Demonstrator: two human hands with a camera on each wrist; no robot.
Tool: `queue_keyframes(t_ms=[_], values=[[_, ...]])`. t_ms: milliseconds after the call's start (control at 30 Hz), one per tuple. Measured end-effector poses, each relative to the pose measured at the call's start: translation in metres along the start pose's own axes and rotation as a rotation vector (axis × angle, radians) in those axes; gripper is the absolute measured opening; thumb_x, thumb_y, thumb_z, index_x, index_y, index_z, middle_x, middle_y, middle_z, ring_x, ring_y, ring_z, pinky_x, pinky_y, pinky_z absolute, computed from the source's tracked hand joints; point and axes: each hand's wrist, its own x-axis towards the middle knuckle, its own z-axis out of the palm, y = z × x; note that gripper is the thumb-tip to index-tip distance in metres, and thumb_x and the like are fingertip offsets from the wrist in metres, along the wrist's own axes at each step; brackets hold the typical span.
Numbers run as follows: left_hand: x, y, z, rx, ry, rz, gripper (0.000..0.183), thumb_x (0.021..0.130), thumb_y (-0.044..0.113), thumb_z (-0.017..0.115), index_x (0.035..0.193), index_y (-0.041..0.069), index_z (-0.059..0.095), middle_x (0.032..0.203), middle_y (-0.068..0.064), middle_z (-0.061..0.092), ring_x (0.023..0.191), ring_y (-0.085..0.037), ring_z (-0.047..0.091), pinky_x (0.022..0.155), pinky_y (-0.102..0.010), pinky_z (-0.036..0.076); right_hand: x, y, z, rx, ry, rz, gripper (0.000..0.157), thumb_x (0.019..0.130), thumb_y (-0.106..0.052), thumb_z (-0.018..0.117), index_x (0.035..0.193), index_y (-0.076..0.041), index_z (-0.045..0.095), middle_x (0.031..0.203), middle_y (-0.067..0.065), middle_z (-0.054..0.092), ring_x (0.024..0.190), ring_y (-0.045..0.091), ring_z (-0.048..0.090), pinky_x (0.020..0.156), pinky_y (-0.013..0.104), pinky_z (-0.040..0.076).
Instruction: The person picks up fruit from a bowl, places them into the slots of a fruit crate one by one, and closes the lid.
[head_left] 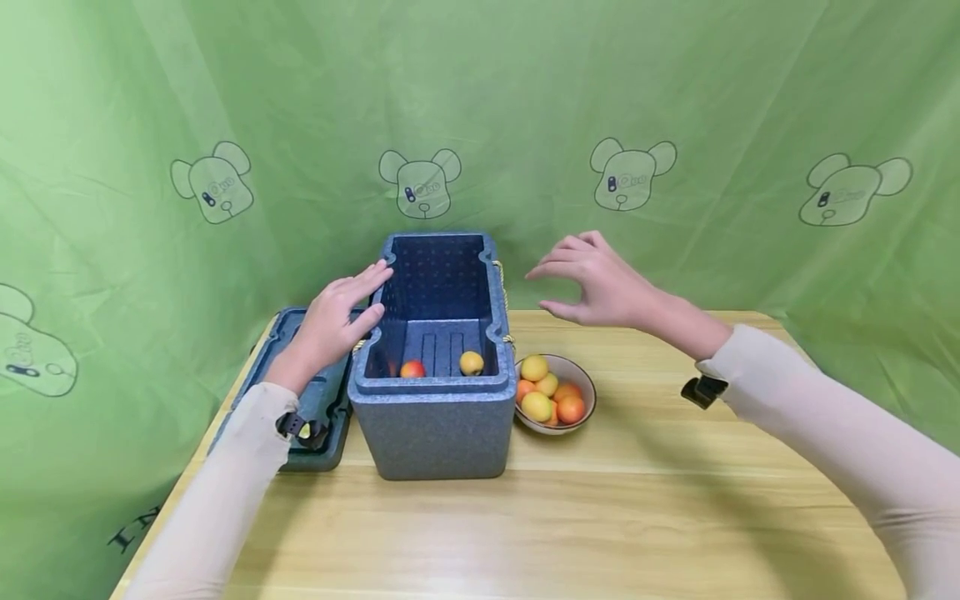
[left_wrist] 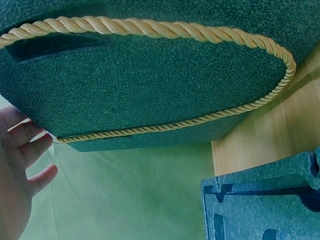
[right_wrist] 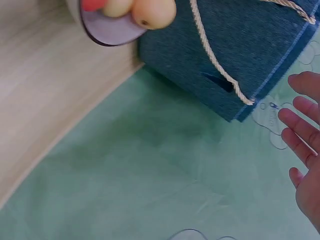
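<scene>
A deep grey-blue foam box (head_left: 435, 437) stands uncovered on the table, with a red apple-like fruit (head_left: 412, 369) and a yellow one (head_left: 471, 363) on its floor. My left hand (head_left: 335, 315) is at the box's left rim, fingers extended, holding nothing. In the left wrist view its fingers (left_wrist: 35, 150) overlap the box edge beside a twisted gold rope (left_wrist: 160, 27). To the right of the box my right hand (head_left: 600, 283) hovers in the air, thumb and fingers apart with nothing between them. Below it, a bowl (head_left: 572, 369) holds several yellow and orange-red fruits (head_left: 536, 407).
A matching foam lid (head_left: 326, 442) lies on the table left of the box, partly behind my left forearm. The bowl stands close against the box's right side. Behind the wooden table (head_left: 675, 517) hangs a green curtain (head_left: 525, 100) printed with bear heads.
</scene>
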Motion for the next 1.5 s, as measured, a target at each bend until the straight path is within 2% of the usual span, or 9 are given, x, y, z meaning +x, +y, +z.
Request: queue_keyframes(t_ms=[167, 400, 533, 700, 933, 1033, 1167, 1500], values=[[0.000, 0.000, 0.000, -0.002, 0.010, 0.004, 0.057, 0.107, 0.040, 0.043, 0.156, 0.011, 0.043, 0.164, -0.010, 0.038, 0.150, -0.032, 0.039, 0.122, -0.056, 0.028, -0.015, 0.004, 0.012, 0.006, -0.008, 0.014, 0.033, 0.080, -0.020, 0.083, 0.111, -0.011, 0.077, 0.105, 0.007, 0.075, 0.102, 0.026, 0.062, 0.090, 0.048, 0.038], [-0.005, 0.000, 0.005, -0.008, -0.013, -0.024, 0.056, 0.106, 0.035, 0.047, 0.157, 0.013, 0.041, 0.164, -0.008, 0.037, 0.152, -0.030, 0.037, 0.122, -0.055, 0.029, -0.035, 0.002, 0.031, 0.035, -0.039, 0.031, 0.034, 0.078, -0.020, 0.086, 0.109, -0.010, 0.077, 0.104, 0.006, 0.076, 0.102, 0.026, 0.064, 0.088, 0.046, 0.039], [-0.006, 0.000, 0.005, -0.004, -0.003, -0.019, 0.057, 0.106, 0.038, 0.045, 0.157, 0.013, 0.041, 0.164, -0.008, 0.038, 0.151, -0.030, 0.038, 0.122, -0.055, 0.029, -0.042, 0.000, 0.039, 0.056, -0.065, 0.042, 0.035, 0.077, -0.020, 0.086, 0.110, -0.011, 0.077, 0.104, 0.004, 0.077, 0.100, 0.024, 0.063, 0.087, 0.044, 0.038], [-0.007, 0.000, 0.004, 0.000, -0.011, -0.023, 0.058, 0.107, 0.040, 0.044, 0.157, 0.012, 0.042, 0.164, -0.009, 0.038, 0.151, -0.031, 0.038, 0.122, -0.055, 0.029, -0.049, -0.003, 0.048, 0.068, -0.116, 0.068, 0.036, 0.078, -0.021, 0.086, 0.112, -0.013, 0.077, 0.106, 0.002, 0.077, 0.102, 0.023, 0.062, 0.088, 0.045, 0.037], [-0.007, -0.001, 0.005, 0.008, -0.017, -0.026, 0.056, 0.106, 0.033, 0.048, 0.157, 0.012, 0.041, 0.164, -0.010, 0.037, 0.151, -0.031, 0.038, 0.122, -0.055, 0.029, -0.056, -0.008, 0.060, 0.086, -0.169, 0.092, 0.034, 0.079, -0.022, 0.085, 0.111, -0.012, 0.076, 0.108, 0.001, 0.076, 0.103, 0.022, 0.062, 0.091, 0.045, 0.038], [-0.006, -0.001, 0.005, 0.009, -0.011, -0.018, 0.056, 0.106, 0.037, 0.046, 0.157, 0.011, 0.042, 0.164, -0.010, 0.038, 0.151, -0.031, 0.038, 0.122, -0.055, 0.029, -0.059, -0.008, 0.066, 0.082, -0.183, 0.096, 0.033, 0.080, -0.020, 0.084, 0.111, -0.012, 0.077, 0.108, 0.001, 0.076, 0.104, 0.022, 0.062, 0.091, 0.045, 0.039], [-0.005, -0.002, 0.004, 0.012, -0.007, -0.015, 0.057, 0.107, 0.040, 0.044, 0.157, 0.011, 0.042, 0.164, -0.009, 0.038, 0.151, -0.031, 0.038, 0.122, -0.055, 0.029, -0.062, -0.006, 0.072, 0.071, -0.180, 0.084, 0.033, 0.079, -0.019, 0.084, 0.110, -0.012, 0.077, 0.108, 0.001, 0.077, 0.104, 0.023, 0.062, 0.090, 0.045, 0.040], [-0.001, 0.000, 0.001, 0.003, -0.006, -0.016, 0.056, 0.106, 0.034, 0.047, 0.157, 0.014, 0.041, 0.164, -0.008, 0.037, 0.151, -0.030, 0.038, 0.122, -0.055, 0.028, -0.068, -0.001, 0.084, 0.050, -0.160, 0.044, 0.036, 0.076, -0.020, 0.086, 0.108, -0.009, 0.077, 0.105, 0.003, 0.077, 0.102, 0.025, 0.062, 0.088, 0.046, 0.041]])
